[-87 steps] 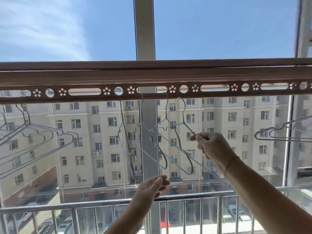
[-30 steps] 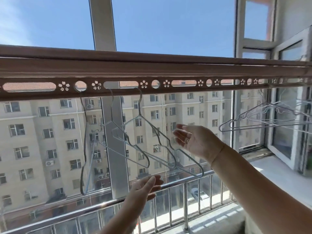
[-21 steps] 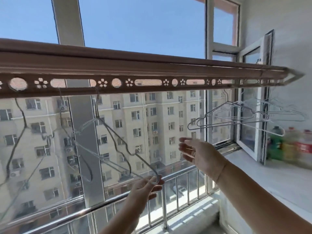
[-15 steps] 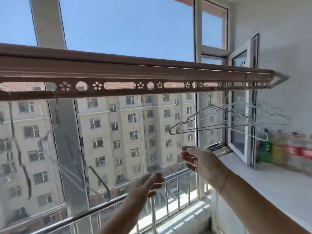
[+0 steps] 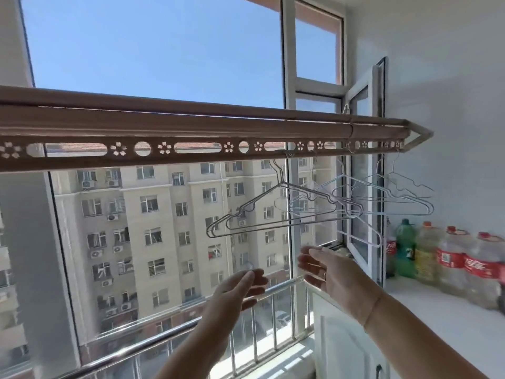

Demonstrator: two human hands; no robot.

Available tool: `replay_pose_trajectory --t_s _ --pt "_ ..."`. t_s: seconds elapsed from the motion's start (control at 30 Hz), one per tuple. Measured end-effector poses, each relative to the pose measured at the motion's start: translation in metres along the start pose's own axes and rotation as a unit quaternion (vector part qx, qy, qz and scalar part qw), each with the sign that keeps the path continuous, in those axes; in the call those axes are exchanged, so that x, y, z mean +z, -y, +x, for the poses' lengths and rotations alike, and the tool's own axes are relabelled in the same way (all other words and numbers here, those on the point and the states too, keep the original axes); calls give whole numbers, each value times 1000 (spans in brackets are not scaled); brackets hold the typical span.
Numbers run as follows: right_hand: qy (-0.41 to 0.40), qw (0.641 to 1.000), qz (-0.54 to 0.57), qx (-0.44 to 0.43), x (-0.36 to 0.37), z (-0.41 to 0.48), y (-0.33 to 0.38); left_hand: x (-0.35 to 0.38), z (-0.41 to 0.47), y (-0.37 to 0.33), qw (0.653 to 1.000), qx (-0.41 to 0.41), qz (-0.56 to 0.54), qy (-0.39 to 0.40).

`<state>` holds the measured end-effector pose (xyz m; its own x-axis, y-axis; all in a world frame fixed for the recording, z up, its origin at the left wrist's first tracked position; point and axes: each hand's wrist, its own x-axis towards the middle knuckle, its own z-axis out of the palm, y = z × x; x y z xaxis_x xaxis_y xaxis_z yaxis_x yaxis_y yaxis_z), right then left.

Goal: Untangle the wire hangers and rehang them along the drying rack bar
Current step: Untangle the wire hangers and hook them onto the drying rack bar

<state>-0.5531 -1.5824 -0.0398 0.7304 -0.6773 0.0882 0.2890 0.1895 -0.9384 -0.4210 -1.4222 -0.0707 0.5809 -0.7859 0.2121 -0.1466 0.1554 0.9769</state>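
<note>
Since half a second ago the view has swung right, bringing the clustered wire hangers (image 5: 325, 201) from upper right to directly above both hands. The left hand (image 5: 237, 291) and right hand (image 5: 330, 274) remain released, fingers straight, holding nothing, just below the cluster and clear of it.

The hangers are thin, pale grey metal wire with notched shoulders. They overlap and are bunched near the right end of the drying rack bar (image 5: 207, 132). Their hooks point up into the bar's lower strip. Their long axes run roughly along the bar, and the leftmost shoulder dips down and left.

The bar is brown and smooth, pierced with flower, round and oval cutouts. Plastic bottles (image 5: 448, 258) stand on the white sill (image 5: 437, 324) beyond its right end.
</note>
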Motion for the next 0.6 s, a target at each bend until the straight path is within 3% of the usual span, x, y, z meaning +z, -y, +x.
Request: replay_pose_trajectory --t_s 0.33,0.6 --pt "-32 998 33 -43 -49 47 20 52 93 -14 997 44 -53 40" --pt "-61 996 17 -66 -88 75 40 97 161 -27 985 20 -153 73"
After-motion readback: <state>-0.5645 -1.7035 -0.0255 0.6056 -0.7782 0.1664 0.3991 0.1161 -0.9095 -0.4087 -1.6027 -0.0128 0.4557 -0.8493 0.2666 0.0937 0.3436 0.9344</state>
